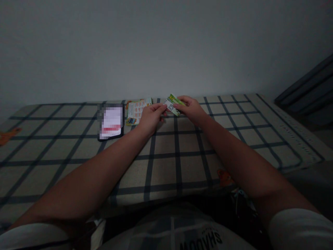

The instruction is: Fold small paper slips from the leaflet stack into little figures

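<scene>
Over the checked cloth [166,166] in the lower half of the frame, the left hand [150,117] and the right hand [193,109] meet at the centre, each pinching one end of a small green card [173,104], while a leaflet [136,111] and a lit tablet [111,122] lie to their left.

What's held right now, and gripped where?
One small green-and-white card, held by both hands. The left hand pinches its left end and the right hand pinches its right end.
</scene>
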A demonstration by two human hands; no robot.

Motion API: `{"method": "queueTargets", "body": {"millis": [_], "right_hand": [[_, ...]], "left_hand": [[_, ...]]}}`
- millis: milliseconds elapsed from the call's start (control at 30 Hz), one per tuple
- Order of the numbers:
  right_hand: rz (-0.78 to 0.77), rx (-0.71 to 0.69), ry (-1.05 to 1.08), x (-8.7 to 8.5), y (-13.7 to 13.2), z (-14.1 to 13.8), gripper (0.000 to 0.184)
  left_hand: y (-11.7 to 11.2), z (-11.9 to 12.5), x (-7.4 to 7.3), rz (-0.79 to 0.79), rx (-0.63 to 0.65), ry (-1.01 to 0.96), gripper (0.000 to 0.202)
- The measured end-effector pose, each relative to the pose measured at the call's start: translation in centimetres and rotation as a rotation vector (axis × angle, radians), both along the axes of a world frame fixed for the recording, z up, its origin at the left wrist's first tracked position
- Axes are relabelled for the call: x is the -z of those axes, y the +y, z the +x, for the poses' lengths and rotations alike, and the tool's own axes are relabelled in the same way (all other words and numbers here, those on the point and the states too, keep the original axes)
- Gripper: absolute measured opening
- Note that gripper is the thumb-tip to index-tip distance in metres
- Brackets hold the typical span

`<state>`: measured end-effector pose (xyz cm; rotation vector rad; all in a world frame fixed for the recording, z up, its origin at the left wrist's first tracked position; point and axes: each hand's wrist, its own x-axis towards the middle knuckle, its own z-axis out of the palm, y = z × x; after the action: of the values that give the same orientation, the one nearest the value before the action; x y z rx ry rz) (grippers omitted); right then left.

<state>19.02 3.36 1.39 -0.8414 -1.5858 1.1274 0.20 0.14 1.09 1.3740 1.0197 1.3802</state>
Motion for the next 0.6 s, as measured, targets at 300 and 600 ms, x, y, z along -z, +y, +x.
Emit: {"method": "queueTargets", "body": {"millis": [300,600], "right_hand": [[0.096,-0.133,0.000,-0.02,-0.01,0.14,0.037],[0.375,-0.084,-0.236,-0.44,-0.44,0.69,0.026]], "left_hand": [[-0.06,0.18,-0.29,-0.069,0.062,-0.138,0.019],[-0.18,0.33,-0.90,-0.196,0.114,-0.329,0.013]]}}
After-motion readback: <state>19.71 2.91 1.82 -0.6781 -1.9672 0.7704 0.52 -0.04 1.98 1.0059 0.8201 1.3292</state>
